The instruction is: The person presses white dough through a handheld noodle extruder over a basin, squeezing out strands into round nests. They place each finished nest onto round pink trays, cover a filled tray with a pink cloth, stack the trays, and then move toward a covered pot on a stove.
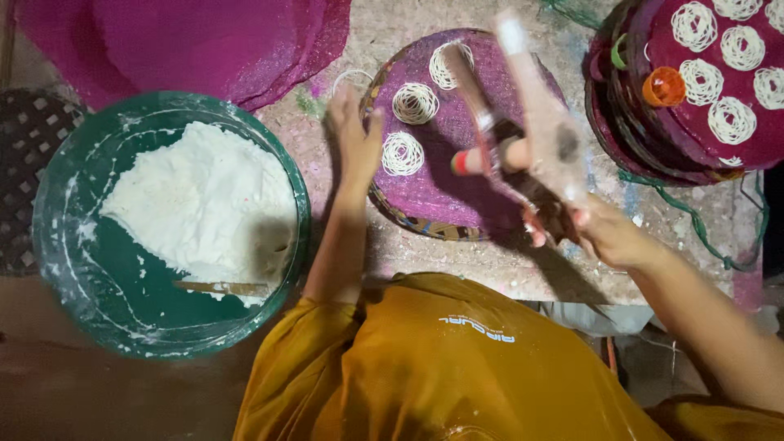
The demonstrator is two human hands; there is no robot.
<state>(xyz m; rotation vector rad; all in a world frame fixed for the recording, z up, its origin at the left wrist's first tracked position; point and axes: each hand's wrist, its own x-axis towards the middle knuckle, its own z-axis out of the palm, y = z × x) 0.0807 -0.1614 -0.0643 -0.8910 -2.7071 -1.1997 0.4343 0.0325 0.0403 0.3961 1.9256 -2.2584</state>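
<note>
- Long-handled dough press: held raised and tilted above the round tray, blurred.
- Round magenta woven tray: flat on the table, bearing three white noodle coils.

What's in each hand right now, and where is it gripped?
Right hand grips the press tool by its handle ends. Left hand holds nothing; it rests on the round mat's edge.

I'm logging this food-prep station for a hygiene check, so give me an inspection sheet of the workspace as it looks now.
Surface: worn stone slab, dusted with flour.
Job's things: round purple mat with three white noodle coils; hand press; green basin of white dough.
Clutter: stack of filled mats; spare pink mats.
Hands: left hand on the mat's rim; right hand, grip shut on the press.
Cables: green cord.
Surroundings: woven lattice at left.
</note>
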